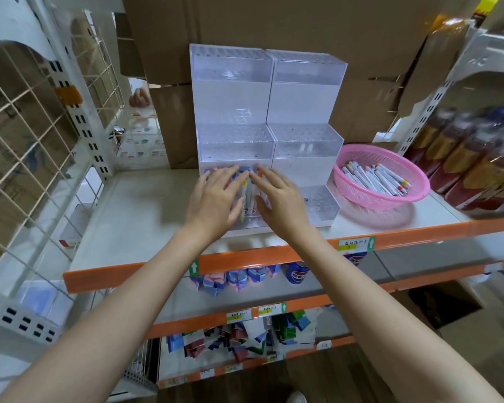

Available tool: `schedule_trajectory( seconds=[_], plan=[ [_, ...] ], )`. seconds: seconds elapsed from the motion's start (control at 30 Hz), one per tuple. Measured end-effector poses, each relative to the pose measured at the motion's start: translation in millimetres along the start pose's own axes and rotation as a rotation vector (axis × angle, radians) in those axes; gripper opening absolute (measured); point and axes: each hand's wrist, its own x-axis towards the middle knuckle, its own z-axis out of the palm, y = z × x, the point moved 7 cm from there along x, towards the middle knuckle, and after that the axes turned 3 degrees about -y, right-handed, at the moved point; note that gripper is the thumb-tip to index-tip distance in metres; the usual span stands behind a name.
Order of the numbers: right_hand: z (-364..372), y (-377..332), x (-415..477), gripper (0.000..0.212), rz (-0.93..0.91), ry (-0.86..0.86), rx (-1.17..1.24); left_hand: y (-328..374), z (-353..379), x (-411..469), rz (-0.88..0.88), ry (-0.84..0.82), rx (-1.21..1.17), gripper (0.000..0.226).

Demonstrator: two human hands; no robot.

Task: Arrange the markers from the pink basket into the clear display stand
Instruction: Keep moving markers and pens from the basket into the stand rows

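The white shelf (146, 205) has an orange front edge (245, 261) that carries a small paper label (355, 244). At the middle of the shelf stands a clear display stand (233, 141), with a second stand (306, 146) touching it at 3 o'clock. Just beside that one, further toward 3 o'clock, sits the pink basket (358, 196). A wrapped pack of bottles (472, 170) rests at the far 3 o'clock end. Cardboard boxes (172, 126) stand at 12 o'clock, behind the stands.

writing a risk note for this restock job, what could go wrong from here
1. The left hand and right hand lie flat-fingered on the upright markers in the lowest tier of the clear display stand; an uneven push could tilt some.
2. The stand sits near the shelf's orange front edge, so a tug toward the person might slide it off.
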Motion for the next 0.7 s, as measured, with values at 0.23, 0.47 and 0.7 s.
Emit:
schedule_trajectory(
  seconds=[0.23, 0.47, 0.7],
  plan=[
    [-1, 7, 5, 0.053, -0.018, -0.061, 0.054, 2, -4, 9, -0.041, 0.059, 0.042, 0.041],
    [-30, 54, 3, 0.048, 0.017, -0.011, 0.069, 47, 14, 51, 0.016, -0.062, -0.002, 0.052],
    [-74, 137, -11, 0.044, 0.107, -0.036, 0.031, 126, 42, 100, 0.13, -0.086, -0.021, 0.057]
  ],
)
